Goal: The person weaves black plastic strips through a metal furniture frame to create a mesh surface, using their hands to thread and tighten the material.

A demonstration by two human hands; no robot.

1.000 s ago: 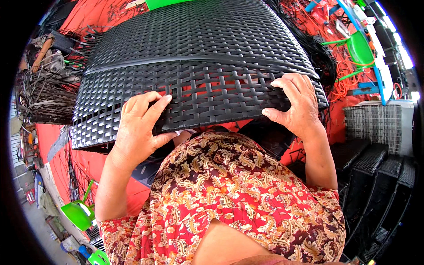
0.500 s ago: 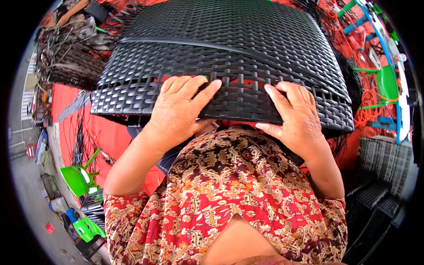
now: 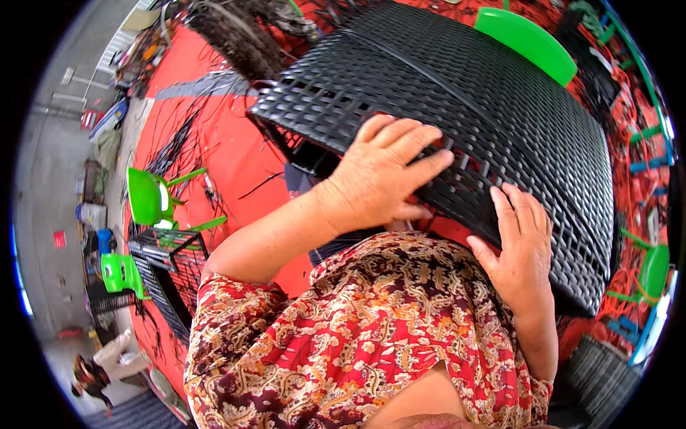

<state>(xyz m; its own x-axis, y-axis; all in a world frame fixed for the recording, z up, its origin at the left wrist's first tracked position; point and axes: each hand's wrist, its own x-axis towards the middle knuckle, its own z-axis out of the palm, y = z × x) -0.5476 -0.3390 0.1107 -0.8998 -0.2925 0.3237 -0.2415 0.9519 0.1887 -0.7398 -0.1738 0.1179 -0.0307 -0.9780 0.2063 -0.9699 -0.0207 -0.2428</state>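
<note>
A large black woven rattan-style furniture piece (image 3: 457,93) fills the view in front of me, its near edge facing my body. Gaps show in the weave along that edge, with a band of loose-looking strips. My left hand (image 3: 386,168) lies over the edge left of its middle, fingers spread on the weave and thumb lower, by the rim. Farther right, my right hand (image 3: 522,243) is at the same edge, its fingers extended and thumb apart. Neither hand visibly grips a strip. The underside is mostly hidden.
A green chair back (image 3: 529,46) rises behind the woven piece. Small green chairs (image 3: 146,196) and a black frame (image 3: 168,247) stand at left on the red floor covering (image 3: 236,157), near scattered black strips. Dark bundled strands (image 3: 239,36) lie at upper left. Orange cords (image 3: 629,243) tangle at right.
The woven piece now sits turned in view, its left end higher and right end lower. Both hands have shifted right along its edge, the right one lower. The right fingers have straightened.
</note>
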